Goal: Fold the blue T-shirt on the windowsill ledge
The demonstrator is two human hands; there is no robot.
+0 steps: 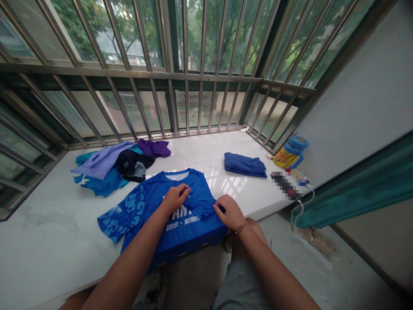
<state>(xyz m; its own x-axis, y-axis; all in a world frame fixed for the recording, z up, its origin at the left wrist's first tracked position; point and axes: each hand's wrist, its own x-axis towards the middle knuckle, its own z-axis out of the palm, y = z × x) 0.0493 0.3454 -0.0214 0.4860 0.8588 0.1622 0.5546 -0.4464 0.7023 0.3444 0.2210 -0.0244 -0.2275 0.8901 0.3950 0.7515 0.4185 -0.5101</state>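
Note:
A blue short-sleeved T-shirt [190,239] with white lettering lies front up on the white ledge, its lower part hanging over the near edge. Its patterned sleeve spreads out to the left; on the right the side looks folded inward. My left hand [176,199] is over the chest of the shirt, fingers curled and pressed together; whether cloth is between them is hidden. At the shirt's right edge, my right hand [229,212] is closed with fingertips pinching the fabric.
Crumpled clothes [106,161] in blue, lilac, black and purple are piled at left. A folded dark blue garment [245,164] lies right of the shirt. Farther right stand a yellow-and-blue bottle [290,151] and a blurred item [286,185]. Metal window bars [201,77] border the ledge [41,254].

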